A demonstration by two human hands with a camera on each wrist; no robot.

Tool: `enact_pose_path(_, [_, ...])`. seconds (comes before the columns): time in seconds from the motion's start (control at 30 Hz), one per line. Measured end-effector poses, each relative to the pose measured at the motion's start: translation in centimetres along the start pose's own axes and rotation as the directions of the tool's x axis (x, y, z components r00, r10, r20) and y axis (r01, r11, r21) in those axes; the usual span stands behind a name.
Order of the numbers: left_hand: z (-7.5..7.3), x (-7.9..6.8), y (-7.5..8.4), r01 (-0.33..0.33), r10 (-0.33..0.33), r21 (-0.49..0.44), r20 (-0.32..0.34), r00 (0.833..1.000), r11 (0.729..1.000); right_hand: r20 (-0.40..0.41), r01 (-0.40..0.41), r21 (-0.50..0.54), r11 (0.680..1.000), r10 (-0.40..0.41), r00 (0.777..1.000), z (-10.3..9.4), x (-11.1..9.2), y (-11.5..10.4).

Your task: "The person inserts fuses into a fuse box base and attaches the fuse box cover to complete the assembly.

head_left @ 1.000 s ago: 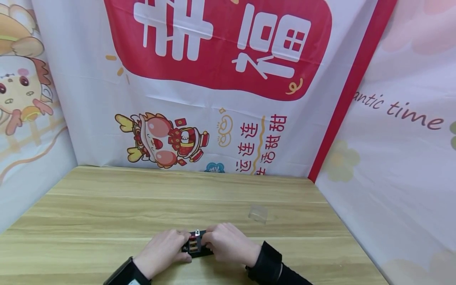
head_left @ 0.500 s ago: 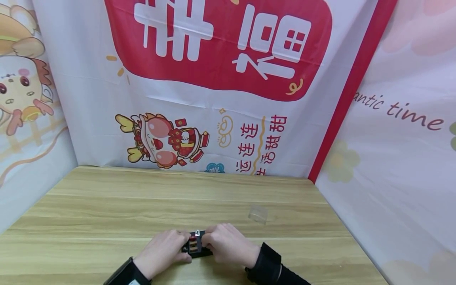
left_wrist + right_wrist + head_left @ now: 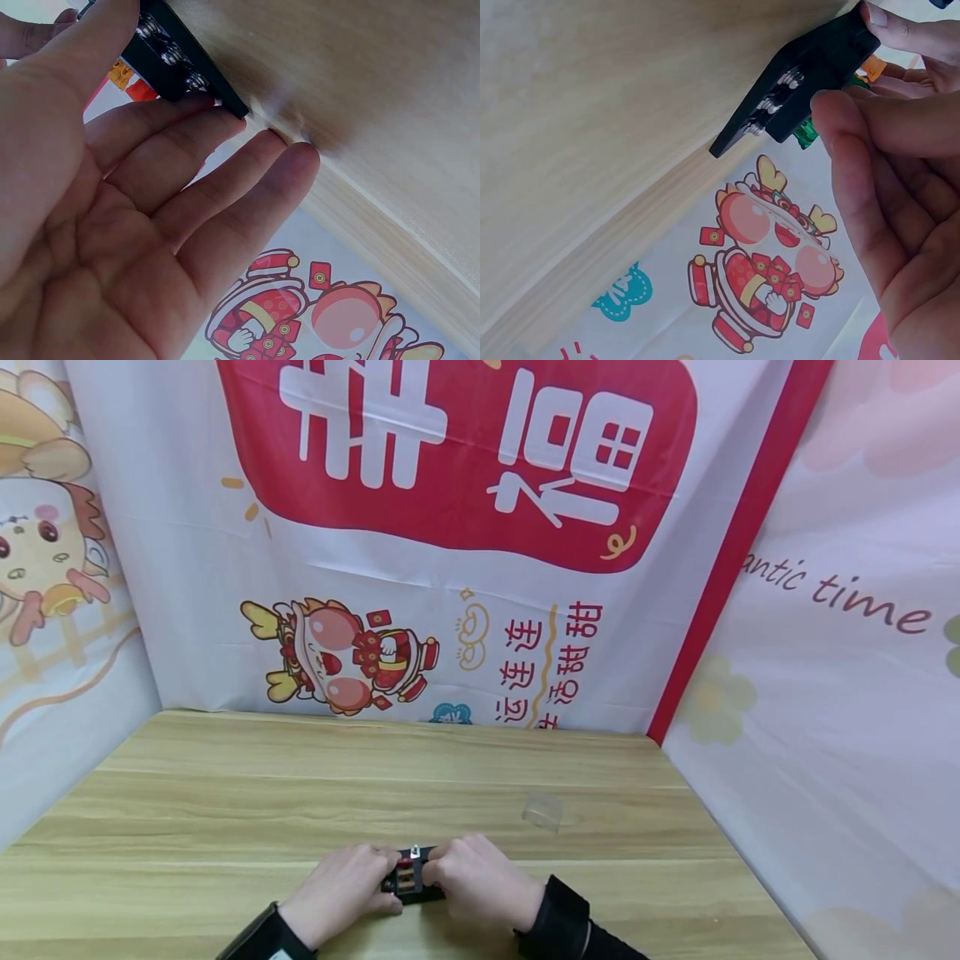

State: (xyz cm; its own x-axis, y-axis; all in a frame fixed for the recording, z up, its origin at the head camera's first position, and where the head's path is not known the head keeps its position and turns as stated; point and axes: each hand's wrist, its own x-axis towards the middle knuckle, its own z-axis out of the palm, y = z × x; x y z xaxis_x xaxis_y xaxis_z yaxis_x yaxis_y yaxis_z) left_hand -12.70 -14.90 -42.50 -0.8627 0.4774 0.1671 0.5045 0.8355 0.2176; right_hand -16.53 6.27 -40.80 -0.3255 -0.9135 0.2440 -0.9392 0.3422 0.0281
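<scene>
A small black plastic block point(image 3: 408, 878) on a flat base lies between both hands near the table's front. It has a row of silver metal parts; orange and red pieces point(image 3: 139, 91) show in the left wrist view, and a green piece point(image 3: 805, 134) in the right wrist view. My left hand point(image 3: 341, 890) grips the block's left end with thumb and fingers. Fingers of my right hand point(image 3: 483, 881) are bent at its right end, the fingertips point(image 3: 826, 104) against its side. The right hand hides that end in the head view.
A clear plastic piece point(image 3: 542, 811) lies on the wooden table point(image 3: 225, 793), behind and right of the hands. A printed white and red cloth point(image 3: 375, 560) hangs behind the table, with further printed cloths on both sides.
The right hand has shifted very slightly at the block's right end. The left hand, the block and the clear plastic piece stay where they were.
</scene>
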Motion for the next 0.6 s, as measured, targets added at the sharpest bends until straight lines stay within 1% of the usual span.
enact_pose_path(0.07, [-0.02, 0.01, -0.01, 0.001, -0.001, -0.006, 0.002, 1.000, 1.000, -0.004, -0.004, 0.024, 1.000, 0.004, 1.000, -0.06, 0.02, 0.11])
enact_pose_path(0.2, [0.01, -0.02, -0.07, 0.002, -0.002, -0.013, 0.004, 1.000, 1.000, -0.013, -0.007, 0.037, 0.999, 0.007, 1.000, -0.41, -0.02, 0.33])
enact_pose_path(0.37, [0.02, -0.11, -0.04, -0.002, 0.002, -0.014, -0.005, 1.000, 1.000, 0.005, -0.049, 0.065, 0.997, 0.049, 0.999, -0.67, -0.12, 0.72])
enact_pose_path(0.6, [-0.02, -0.14, 0.04, -0.022, 0.022, 0.008, -0.035, 0.999, 1.000, -0.006, -0.091, 0.119, 0.989, 0.093, 0.996, -0.85, -0.15, 0.99])
